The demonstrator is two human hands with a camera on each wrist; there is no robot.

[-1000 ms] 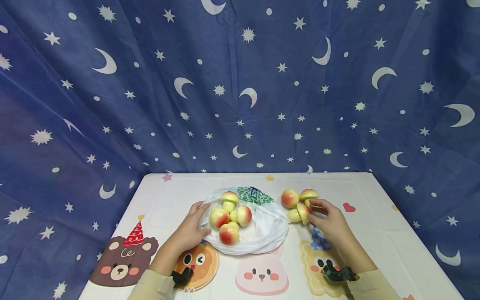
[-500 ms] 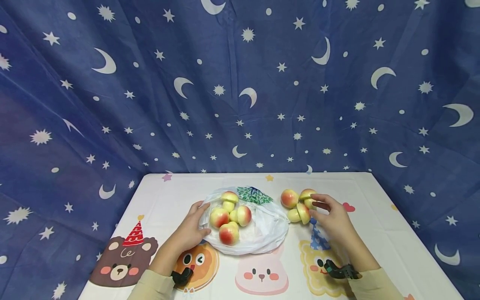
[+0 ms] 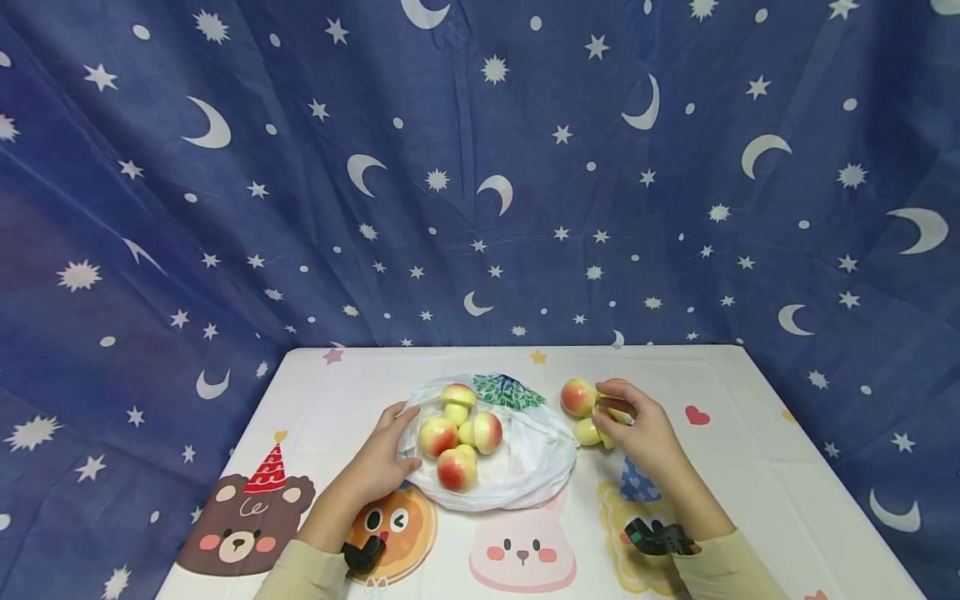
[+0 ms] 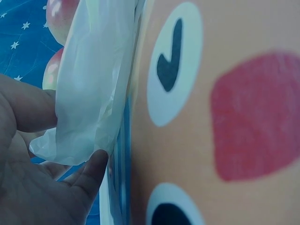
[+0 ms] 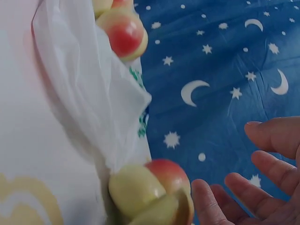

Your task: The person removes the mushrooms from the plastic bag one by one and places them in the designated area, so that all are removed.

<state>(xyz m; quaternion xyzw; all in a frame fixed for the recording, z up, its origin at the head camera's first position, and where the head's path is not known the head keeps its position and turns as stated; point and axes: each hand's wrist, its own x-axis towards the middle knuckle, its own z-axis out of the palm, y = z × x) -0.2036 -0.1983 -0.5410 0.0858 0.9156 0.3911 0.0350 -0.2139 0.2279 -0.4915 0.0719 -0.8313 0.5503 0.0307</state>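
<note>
- Left hand (image 3: 384,458): thumb and fingers apart, touching white bag (image 3: 540,458) at left edge.
- Right hand (image 3: 651,429): thumb and fingers apart at three mushroom-shaped pieces (image 3: 578,397); contact unclear.
- Four similar pieces (image 3: 457,468): within bag's outline, between hands.

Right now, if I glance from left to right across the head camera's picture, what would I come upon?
Brown bear print → left hand → white bag → round red-and-yellow piece just outside the bag → right hand → red heart print.
</note>
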